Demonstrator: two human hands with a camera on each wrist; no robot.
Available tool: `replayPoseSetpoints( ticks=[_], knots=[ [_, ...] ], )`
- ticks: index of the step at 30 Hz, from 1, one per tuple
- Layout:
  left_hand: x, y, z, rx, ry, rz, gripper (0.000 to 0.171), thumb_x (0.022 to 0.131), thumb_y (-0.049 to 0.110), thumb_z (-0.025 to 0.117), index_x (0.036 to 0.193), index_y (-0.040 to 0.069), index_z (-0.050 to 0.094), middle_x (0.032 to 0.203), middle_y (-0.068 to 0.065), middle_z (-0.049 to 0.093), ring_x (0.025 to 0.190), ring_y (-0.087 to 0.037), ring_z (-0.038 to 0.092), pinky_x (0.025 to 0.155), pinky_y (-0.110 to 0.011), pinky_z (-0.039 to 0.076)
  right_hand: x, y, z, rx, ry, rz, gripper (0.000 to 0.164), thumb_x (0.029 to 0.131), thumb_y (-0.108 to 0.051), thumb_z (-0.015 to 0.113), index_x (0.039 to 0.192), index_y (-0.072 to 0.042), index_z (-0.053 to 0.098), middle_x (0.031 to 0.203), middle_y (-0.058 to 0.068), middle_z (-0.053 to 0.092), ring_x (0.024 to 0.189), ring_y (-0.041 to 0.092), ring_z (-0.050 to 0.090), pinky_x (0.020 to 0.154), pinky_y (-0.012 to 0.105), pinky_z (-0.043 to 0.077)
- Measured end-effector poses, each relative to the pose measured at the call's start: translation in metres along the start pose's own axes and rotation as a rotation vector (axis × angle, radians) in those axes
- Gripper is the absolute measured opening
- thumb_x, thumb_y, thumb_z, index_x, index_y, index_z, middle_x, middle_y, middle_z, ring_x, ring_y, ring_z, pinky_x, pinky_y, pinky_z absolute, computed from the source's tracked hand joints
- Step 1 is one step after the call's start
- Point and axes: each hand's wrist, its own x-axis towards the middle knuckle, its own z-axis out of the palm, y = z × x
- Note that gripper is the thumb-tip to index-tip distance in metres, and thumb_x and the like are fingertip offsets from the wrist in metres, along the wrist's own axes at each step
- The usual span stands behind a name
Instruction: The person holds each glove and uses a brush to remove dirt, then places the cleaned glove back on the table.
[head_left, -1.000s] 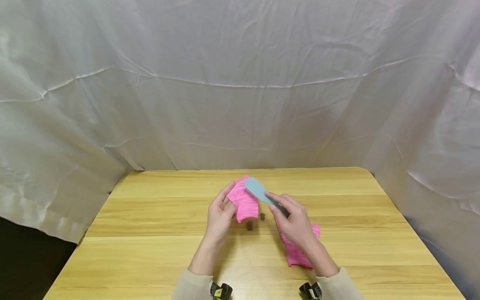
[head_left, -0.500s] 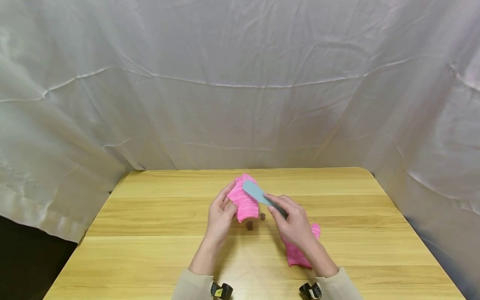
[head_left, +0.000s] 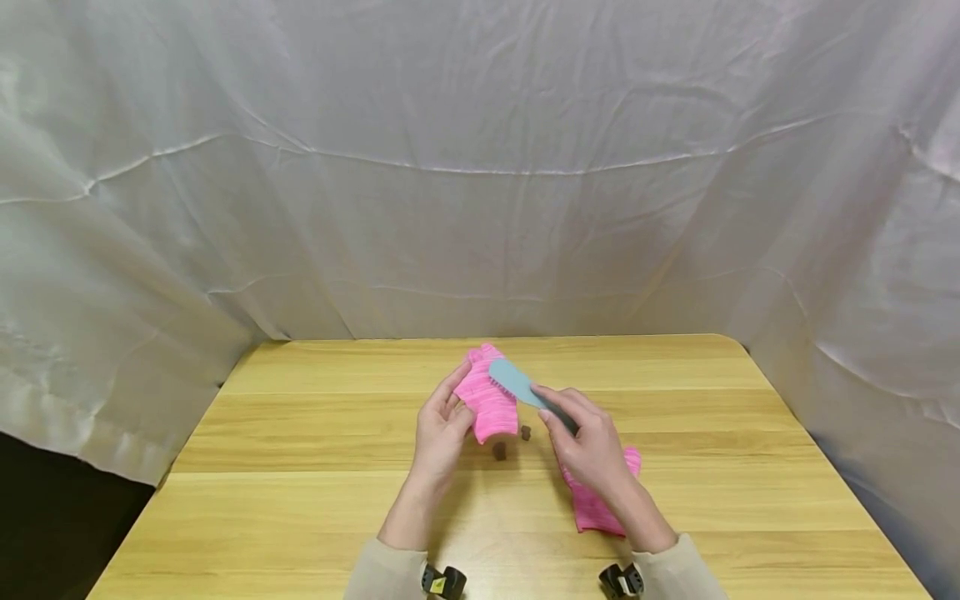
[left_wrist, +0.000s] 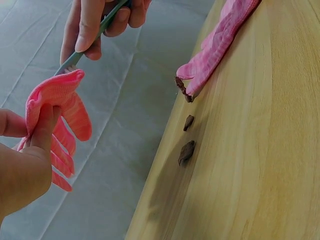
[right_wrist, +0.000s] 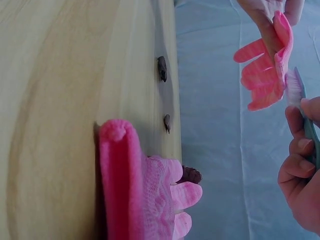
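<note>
My left hand pinches a pink knitted glove by its cuff edge and holds it up off the table. In the left wrist view its fingers hang down. My right hand grips the handle of a blue-grey brush. The brush's pale bristles face the glove and touch it. A second pink glove lies on the table, partly hidden under my right forearm in the head view. In the right wrist view that glove's cuff is nearest the camera.
Two dark brown clumps lie on the wooden table below the held glove. Another brown clump sits at the lying glove's fingers. Grey-white cloth hangs around the back and sides of the table.
The brush has moved slightly down and left over the glove, then back to the right. The glove's far end tips a little further up and left. Both hands keep their holds.
</note>
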Motion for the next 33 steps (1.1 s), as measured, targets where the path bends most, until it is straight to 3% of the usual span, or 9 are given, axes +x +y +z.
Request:
replayPoseSetpoints(
  ticks=[10, 17, 25, 33],
  knots=[
    [0.0006, -0.0001, 0.0011, -0.005, 0.01, -0.004, 0.069, 0.091, -0.017, 0.047, 0.157, 0.003, 0.041, 0.156, -0.024, 0.047, 0.126, -0.031, 0.062, 0.088, -0.024, 0.06, -0.0005, -0.0001, 0.0003, -0.034, 0.011, 0.027, 0.04, 0.091, 0.005, 0.074, 0.128, -0.01, 0.074, 0.105, 0.004, 0.073, 0.07, 0.008, 0.053, 0.057, 0.021, 0.047],
    [-0.0003, -0.0001, 0.0015, 0.002, 0.008, 0.003, 0.07, 0.09, -0.017, 0.047, 0.157, 0.003, 0.042, 0.152, -0.025, 0.051, 0.116, -0.024, 0.066, 0.08, -0.022, 0.06, -0.0005, 0.0014, 0.0002, -0.044, 0.027, 0.031, 0.04, 0.091, 0.005, 0.074, 0.128, -0.01, 0.074, 0.105, 0.005, 0.074, 0.071, 0.009, 0.054, 0.058, 0.02, 0.047],
    [-0.0003, -0.0005, 0.0015, 0.007, 0.007, 0.003, 0.07, 0.089, -0.016, 0.047, 0.157, 0.003, 0.042, 0.152, -0.026, 0.051, 0.118, -0.025, 0.065, 0.081, -0.022, 0.06, -0.0005, 0.0023, 0.0016, -0.052, 0.055, 0.029, 0.039, 0.091, 0.004, 0.074, 0.128, -0.01, 0.074, 0.102, 0.004, 0.073, 0.069, 0.007, 0.052, 0.056, 0.017, 0.044],
    [0.0, 0.0004, 0.0002, 0.004, 0.011, 0.004, 0.069, 0.09, -0.016, 0.047, 0.157, 0.002, 0.041, 0.152, -0.026, 0.051, 0.115, -0.022, 0.066, 0.081, -0.022, 0.059, -0.0007, 0.0049, -0.0002, -0.044, 0.082, 0.086, 0.04, 0.092, 0.005, 0.073, 0.13, -0.009, 0.073, 0.099, 0.004, 0.071, 0.069, 0.008, 0.055, 0.055, 0.017, 0.047]
  ],
)
